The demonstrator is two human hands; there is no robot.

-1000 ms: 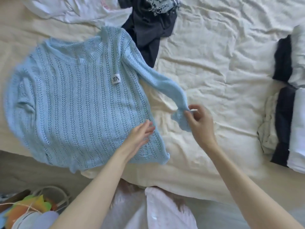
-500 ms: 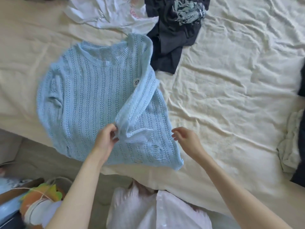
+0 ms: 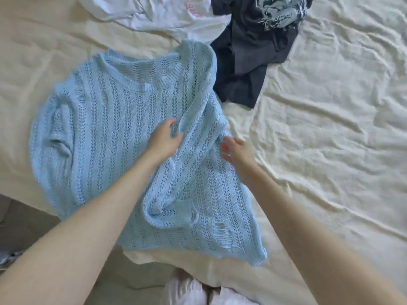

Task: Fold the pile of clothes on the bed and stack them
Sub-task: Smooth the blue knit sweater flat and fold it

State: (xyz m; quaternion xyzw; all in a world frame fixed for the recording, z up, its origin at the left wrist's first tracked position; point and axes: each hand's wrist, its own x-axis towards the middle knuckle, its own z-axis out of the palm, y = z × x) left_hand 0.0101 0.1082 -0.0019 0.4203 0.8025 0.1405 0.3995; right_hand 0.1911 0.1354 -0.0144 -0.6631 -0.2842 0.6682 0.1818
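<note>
A light blue open-knit sweater [image 3: 105,137] lies spread on the cream bed sheet [image 3: 330,139], neckline toward the far side. Its right sleeve is folded across the body, the cuff lying near the hem. My left hand [image 3: 164,139] rests on the folded sleeve at the sweater's middle, thumb and fingers pinching a fold of the knit. My right hand [image 3: 234,150] hovers at the sweater's right edge, fingers relaxed and holding nothing.
A dark printed T-shirt [image 3: 253,62] lies crumpled beyond the sweater's right shoulder. A white garment [image 3: 158,16] with pink print lies at the far edge. The bed's near edge runs along the lower left, with floor [image 3: 26,230] below it.
The sleeve that my right hand held out to the right was carried across the sweater's body and laid down. My right hand released it; my left hand moved up onto the fold.
</note>
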